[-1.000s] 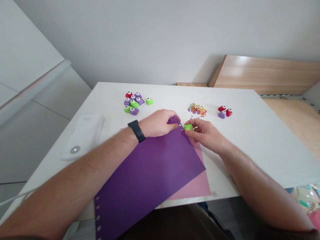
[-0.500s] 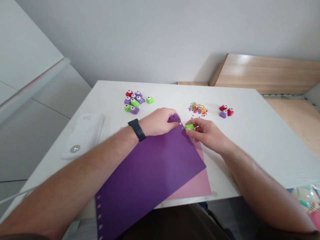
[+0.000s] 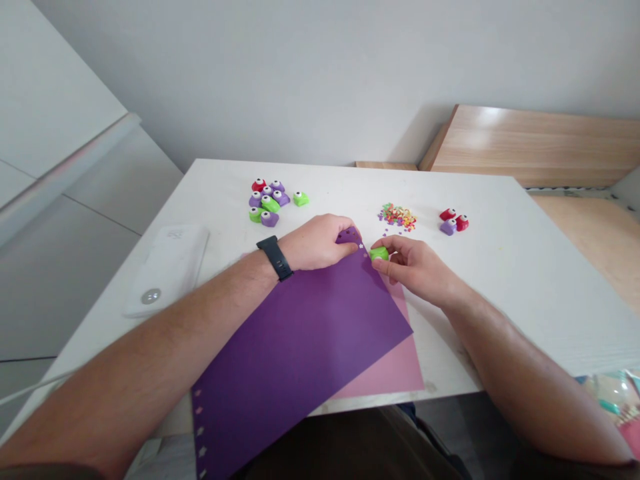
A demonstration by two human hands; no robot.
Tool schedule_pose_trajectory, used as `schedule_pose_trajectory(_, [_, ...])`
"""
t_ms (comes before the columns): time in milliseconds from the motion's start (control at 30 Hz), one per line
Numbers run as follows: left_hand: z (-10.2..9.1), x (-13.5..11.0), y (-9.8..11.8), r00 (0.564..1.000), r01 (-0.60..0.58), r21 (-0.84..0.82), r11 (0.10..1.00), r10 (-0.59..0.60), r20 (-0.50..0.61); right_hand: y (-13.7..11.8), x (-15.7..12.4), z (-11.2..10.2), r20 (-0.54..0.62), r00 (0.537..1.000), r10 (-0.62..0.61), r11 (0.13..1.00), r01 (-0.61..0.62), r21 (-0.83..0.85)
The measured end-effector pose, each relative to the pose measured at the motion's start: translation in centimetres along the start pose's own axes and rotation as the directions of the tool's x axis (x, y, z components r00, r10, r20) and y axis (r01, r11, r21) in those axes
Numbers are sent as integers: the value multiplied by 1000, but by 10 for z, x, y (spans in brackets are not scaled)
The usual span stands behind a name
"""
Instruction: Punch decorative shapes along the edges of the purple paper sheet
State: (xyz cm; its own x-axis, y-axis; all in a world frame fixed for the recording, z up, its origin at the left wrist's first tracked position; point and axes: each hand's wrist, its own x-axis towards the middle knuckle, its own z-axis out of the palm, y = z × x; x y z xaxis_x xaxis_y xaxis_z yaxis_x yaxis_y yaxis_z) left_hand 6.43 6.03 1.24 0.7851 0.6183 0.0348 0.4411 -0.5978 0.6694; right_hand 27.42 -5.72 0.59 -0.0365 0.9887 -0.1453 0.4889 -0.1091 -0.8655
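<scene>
A dark purple paper sheet (image 3: 300,340) lies slanted across the white table (image 3: 525,267), over a pink sheet (image 3: 395,370). Small star holes run along its far corner and near edge. My left hand (image 3: 317,241), with a black watch on the wrist, is closed on the sheet's far corner. My right hand (image 3: 413,267) pinches a small green paper punch (image 3: 379,253) against the sheet's right edge, just beside the left hand.
A cluster of red, purple and green punches (image 3: 270,200) sits at the back left; three more punches (image 3: 451,223) sit at the back right. A pile of coloured paper bits (image 3: 397,216) lies between. A white flat device (image 3: 167,270) rests at the left. A wooden board (image 3: 530,143) leans behind.
Both hands have stayed on the purple sheet and green punch; only the view has drifted slightly.
</scene>
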Motion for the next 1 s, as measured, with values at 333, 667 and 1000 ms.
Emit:
schedule_pose_trajectory(333, [0,1,0,1000,-8,6,1000,8,-1,-2,0,1,-3,1000,4,1000,-4,7])
schedule_pose_trajectory(667, [0,0,0,1000,0,4,1000,0,-1,1,0,0,-12,1000,6,1000,-6,-6])
schedule_pose_trajectory(1000, [0,0,1,1000,-6,-18,1000,6,1,1,1,-1,-18,1000,17,1000,-17,-2])
